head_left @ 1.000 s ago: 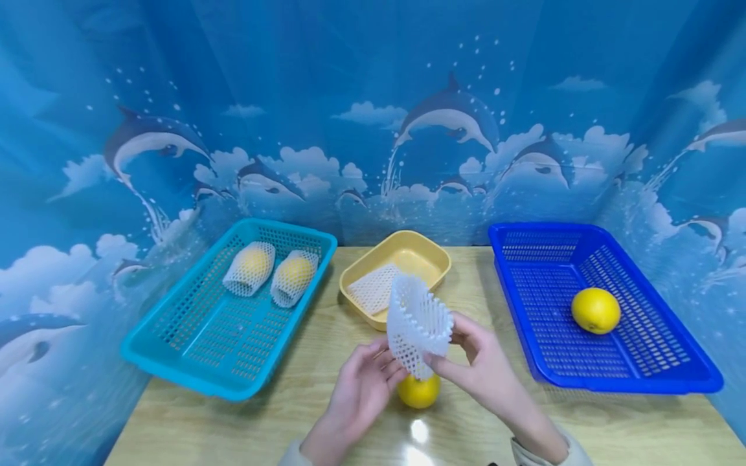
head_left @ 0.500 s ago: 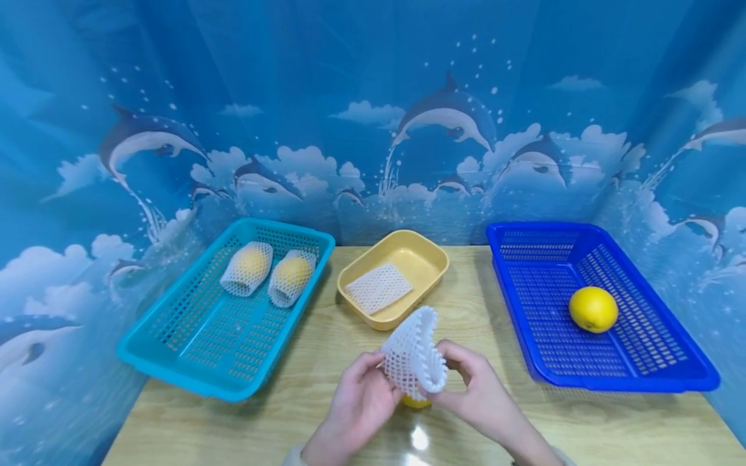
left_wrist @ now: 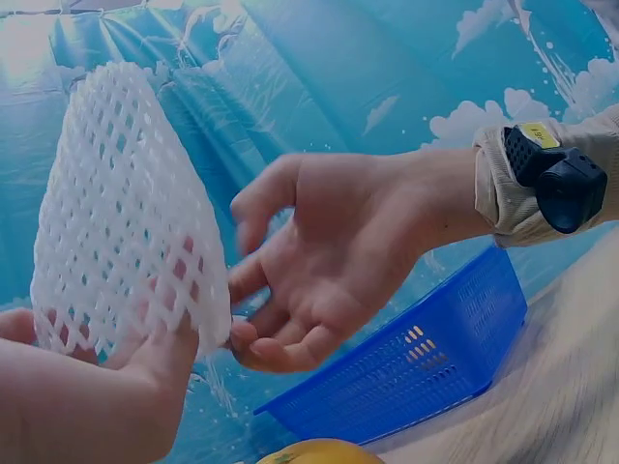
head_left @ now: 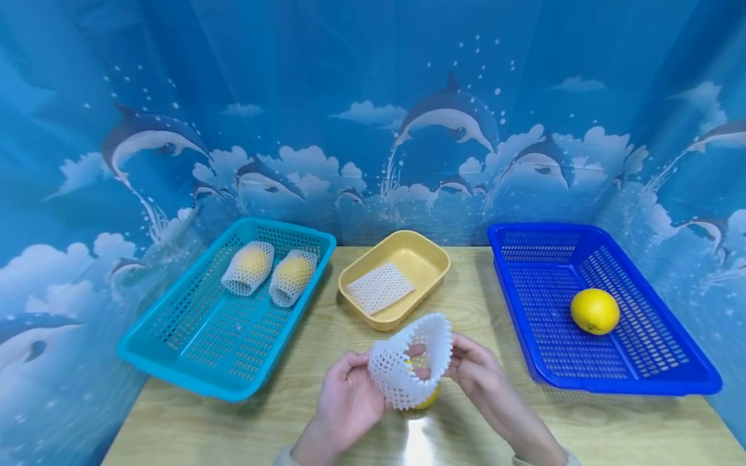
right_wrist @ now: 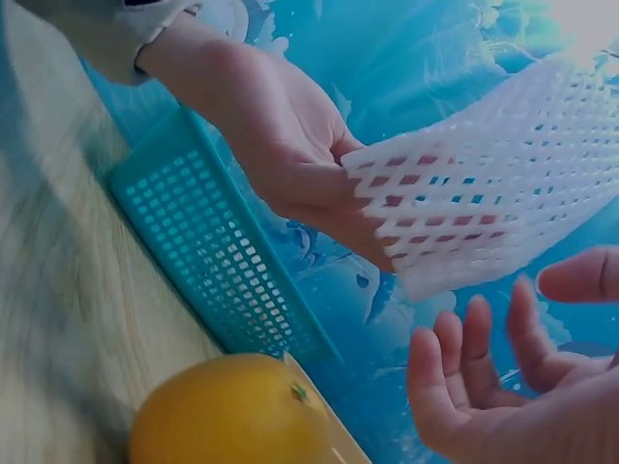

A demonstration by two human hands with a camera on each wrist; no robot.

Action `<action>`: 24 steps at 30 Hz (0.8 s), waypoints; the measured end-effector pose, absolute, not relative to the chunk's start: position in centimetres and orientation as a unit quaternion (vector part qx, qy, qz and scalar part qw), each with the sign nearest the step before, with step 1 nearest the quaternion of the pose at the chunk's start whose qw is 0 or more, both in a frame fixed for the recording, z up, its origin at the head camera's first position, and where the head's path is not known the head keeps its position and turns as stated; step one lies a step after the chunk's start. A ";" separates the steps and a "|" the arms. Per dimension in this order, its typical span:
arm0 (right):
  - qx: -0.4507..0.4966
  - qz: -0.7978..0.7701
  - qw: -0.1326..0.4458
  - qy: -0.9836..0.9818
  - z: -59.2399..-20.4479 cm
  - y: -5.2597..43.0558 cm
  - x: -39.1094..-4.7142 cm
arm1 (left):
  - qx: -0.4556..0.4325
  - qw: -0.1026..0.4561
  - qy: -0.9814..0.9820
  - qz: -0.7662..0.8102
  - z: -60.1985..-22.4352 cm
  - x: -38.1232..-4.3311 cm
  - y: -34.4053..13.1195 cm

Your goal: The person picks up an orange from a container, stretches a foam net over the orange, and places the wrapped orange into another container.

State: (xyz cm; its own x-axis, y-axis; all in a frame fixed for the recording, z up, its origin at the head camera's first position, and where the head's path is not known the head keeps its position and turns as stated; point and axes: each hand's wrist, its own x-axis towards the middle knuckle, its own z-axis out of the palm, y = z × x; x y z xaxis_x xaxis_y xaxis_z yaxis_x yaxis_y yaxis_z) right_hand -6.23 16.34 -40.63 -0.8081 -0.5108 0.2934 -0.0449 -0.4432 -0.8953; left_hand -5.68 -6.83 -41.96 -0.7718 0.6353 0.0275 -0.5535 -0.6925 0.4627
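A white foam fruit net (head_left: 387,372) is held up above the table by my left hand (head_left: 350,401), its wide mouth spread towards the right. Some left fingers reach inside it and show through the mesh in the right wrist view. My right hand (head_left: 486,385) is beside the net's mouth, fingers loosely bent. In the left wrist view, the right hand (left_wrist: 338,242) lies close to the net's edge; whether it touches is unclear. Beneath the net a yellow lemon-like fruit (right_wrist: 227,416) sits on the table, mostly hidden in the head view.
A teal basket (head_left: 204,382) on the left holds two netted yellow fruits (head_left: 250,265). Behind my hands, a yellow tray (head_left: 428,249) contains flat foam netting (head_left: 380,288). One bare yellow fruit (head_left: 594,311) lies in the blue basket (head_left: 612,382) on the right.
The net's upper end has come down and swung right, and its mouth is now wider. Left fingers now show inside it. My right hand has loosened from the net's edge.
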 end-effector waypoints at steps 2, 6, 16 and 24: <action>-0.242 -0.819 0.180 0.487 -40.6 16.3 -6.2 | 0.112 0.329 0.203 0.915 -42.0 -5.6 -6.9; -0.185 -0.826 0.261 0.465 -40.5 16.1 -6.0 | 0.149 0.336 0.177 0.913 -42.1 -5.5 -6.9; -0.142 -0.848 0.362 0.359 -41.0 15.3 -5.7 | 0.186 0.340 0.200 0.900 -42.2 -5.6 -7.0; -0.120 -0.881 0.330 0.315 -41.1 14.6 -6.0 | 0.198 0.336 0.219 0.894 -43.0 -5.8 -6.9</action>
